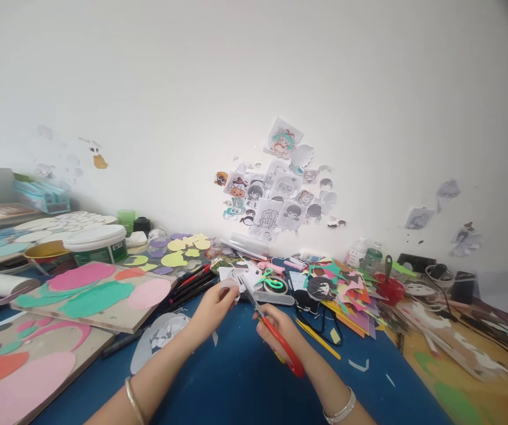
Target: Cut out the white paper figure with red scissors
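In my left hand (219,304) a small white paper piece (231,287) is pinched between thumb and fingers. My right hand (282,330) is wrapped round a pair of scissors (293,359) with a red handle, some yellow showing on it. The metal blades point up and away, their tips close to the right of the paper. Whether the blades touch the paper I cannot tell. Behind my hands lie white paper scraps (249,274) and a small pair of green-handled scissors (270,278).
Boards (147,319) with coloured paper shapes fill the left side, near a white-lidded tub (94,237). Pens (192,288) lie left of my hands. To the right are a stack of coloured paper (355,295), a yellow pencil (318,337) and a red bowl (390,290). Drawings (287,186) hang on the wall.
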### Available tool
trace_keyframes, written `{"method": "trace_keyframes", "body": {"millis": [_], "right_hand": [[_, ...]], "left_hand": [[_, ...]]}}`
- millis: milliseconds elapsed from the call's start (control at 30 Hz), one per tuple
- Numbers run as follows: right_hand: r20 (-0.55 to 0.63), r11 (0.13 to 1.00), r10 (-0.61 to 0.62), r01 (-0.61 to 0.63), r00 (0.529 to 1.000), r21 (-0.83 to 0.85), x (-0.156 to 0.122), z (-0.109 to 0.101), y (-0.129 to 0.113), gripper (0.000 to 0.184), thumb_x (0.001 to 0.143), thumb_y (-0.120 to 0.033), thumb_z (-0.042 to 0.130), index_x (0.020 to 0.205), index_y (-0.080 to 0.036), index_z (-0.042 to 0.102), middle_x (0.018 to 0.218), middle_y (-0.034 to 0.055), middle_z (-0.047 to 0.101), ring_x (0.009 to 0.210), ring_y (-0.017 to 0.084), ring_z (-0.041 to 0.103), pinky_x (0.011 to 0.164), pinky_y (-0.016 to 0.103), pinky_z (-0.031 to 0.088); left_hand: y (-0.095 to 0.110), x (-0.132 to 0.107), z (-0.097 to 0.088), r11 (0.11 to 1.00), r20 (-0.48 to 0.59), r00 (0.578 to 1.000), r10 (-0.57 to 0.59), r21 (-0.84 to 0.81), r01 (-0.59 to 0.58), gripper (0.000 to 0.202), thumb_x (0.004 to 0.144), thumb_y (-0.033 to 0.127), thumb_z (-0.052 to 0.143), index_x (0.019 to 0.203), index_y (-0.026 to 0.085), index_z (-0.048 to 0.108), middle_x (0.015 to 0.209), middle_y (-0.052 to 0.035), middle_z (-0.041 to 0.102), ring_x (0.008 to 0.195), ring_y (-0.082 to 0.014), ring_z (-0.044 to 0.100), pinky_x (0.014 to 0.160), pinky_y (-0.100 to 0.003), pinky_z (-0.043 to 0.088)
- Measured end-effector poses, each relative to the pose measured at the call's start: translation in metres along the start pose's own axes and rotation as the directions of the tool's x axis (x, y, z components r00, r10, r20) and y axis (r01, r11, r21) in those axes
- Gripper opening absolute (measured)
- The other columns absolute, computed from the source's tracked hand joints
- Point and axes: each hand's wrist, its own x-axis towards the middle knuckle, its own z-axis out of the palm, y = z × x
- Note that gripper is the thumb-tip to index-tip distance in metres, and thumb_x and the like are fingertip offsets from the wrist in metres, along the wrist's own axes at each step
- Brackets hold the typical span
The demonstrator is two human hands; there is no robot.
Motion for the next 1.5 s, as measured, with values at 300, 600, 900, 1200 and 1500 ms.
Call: {"method": "trace_keyframes", "body": {"millis": [300, 600, 900, 1200, 1500], "right_hand": [[0.004, 1.000, 0.001, -0.001, 1.000, 0.008, 0.000, 0.001, 0.002, 0.038, 0.078, -0.056, 0.052, 0.091, -0.020, 0.052, 0.050, -0.0084, 0.029, 0.041, 0.008, 0.028, 0.042, 0.021, 0.026], [0.005, 1.000, 0.007, -0.008, 1.000, 0.007, -0.001, 0.002, -0.002, 0.040, 0.078, -0.056, 0.052, 0.093, -0.019, 0.052, 0.052, -0.0075, 0.032, 0.042, 0.008, 0.030, 0.042, 0.021, 0.028], [0.008, 1.000, 0.010, -0.010, 1.000, -0.011, -0.001, 0.002, -0.003, 0.038, 0.079, -0.054, 0.052, 0.096, -0.019, 0.052, 0.054, -0.0059, 0.037, 0.043, 0.008, 0.032, 0.043, 0.021, 0.031], [0.001, 1.000, -0.003, 0.003, 1.000, -0.012, -0.003, 0.003, -0.009, 0.048, 0.079, -0.061, 0.049, 0.097, -0.017, 0.052, 0.054, -0.0045, 0.040, 0.043, 0.009, 0.033, 0.044, 0.022, 0.031], [-0.001, 1.000, -0.003, 0.003, 1.000, -0.014, -0.003, 0.003, -0.007, 0.050, 0.078, -0.062, 0.049, 0.099, -0.018, 0.052, 0.054, -0.0043, 0.041, 0.043, 0.009, 0.034, 0.043, 0.022, 0.031]], "left_hand": [[0.008, -0.002, 0.000, 0.999, -0.009, 0.999, -0.035, 0.024, 0.035, 0.034, 0.069, 0.049, 0.044, 0.050, 0.021, 0.044, 0.045, 0.0033, 0.044, 0.049, -0.0140, 0.046, 0.052, -0.026, 0.038], [0.004, -0.003, 0.000, 0.999, 0.005, 1.000, -0.006, 0.049, 0.006, 0.034, 0.071, 0.047, 0.044, 0.050, 0.021, 0.043, 0.046, 0.0032, 0.045, 0.049, -0.0139, 0.047, 0.053, -0.026, 0.039], [0.005, -0.003, 0.001, 0.999, -0.003, 1.000, -0.005, 0.031, 0.005, 0.034, 0.071, 0.048, 0.046, 0.050, 0.021, 0.044, 0.045, 0.0031, 0.045, 0.049, -0.0144, 0.047, 0.052, -0.026, 0.039], [0.003, -0.003, 0.001, 1.000, 0.000, 1.000, 0.013, 0.027, -0.013, 0.034, 0.072, 0.046, 0.046, 0.051, 0.020, 0.044, 0.046, 0.0036, 0.045, 0.049, -0.0136, 0.047, 0.052, -0.025, 0.038], [0.000, -0.003, 0.002, 0.999, 0.036, 0.999, 0.007, 0.047, -0.008, 0.032, 0.075, 0.046, 0.042, 0.056, 0.020, 0.042, 0.050, 0.0045, 0.043, 0.052, -0.0133, 0.046, 0.053, -0.025, 0.035]]}}
